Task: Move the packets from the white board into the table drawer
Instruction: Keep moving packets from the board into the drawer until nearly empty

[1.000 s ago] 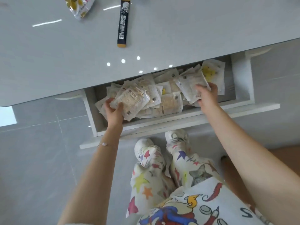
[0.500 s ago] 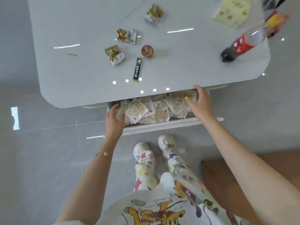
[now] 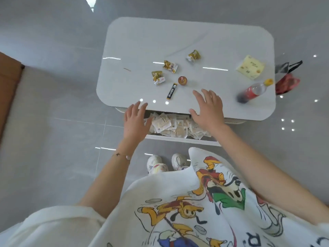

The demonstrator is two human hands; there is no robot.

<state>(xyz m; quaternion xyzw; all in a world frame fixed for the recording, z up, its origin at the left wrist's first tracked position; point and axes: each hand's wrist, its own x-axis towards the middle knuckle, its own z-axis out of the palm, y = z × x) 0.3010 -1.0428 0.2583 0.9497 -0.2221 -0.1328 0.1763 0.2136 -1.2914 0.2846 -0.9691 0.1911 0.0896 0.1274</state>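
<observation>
Head view looks down on a white bench (image 3: 178, 38) whose drawer (image 3: 178, 139) stands open at its 6 o'clock edge. A brown sofa (image 3: 8, 77) shows at 9 o'clock of the frame.

The left hand (image 3: 136, 122) hovers over the 9 o'clock end of the drawer. Its fingers (image 3: 140, 108) are straight and wide, holding nothing, and the tips reach the bench edge. A bracelet (image 3: 122, 155) is on this wrist.

The packets (image 3: 167, 124) lie in a heap inside the drawer, between the two hands. At 12 o'clock from the drawer, on the bench, lie gold wrappers (image 3: 170, 66), a round sweet (image 3: 182, 80) and a black stick (image 3: 171, 91).

The right hand (image 3: 208, 109) is over the bench edge at the 3 o'clock end of the drawer, fingers wide and empty. Whether it touches the bench I cannot tell.

Toward 3 o'clock on the bench are a yellow pack (image 3: 250, 67) and a blurred bottle (image 3: 252, 90). Bags (image 3: 286, 81) lie on the floor just beside that edge.
</observation>
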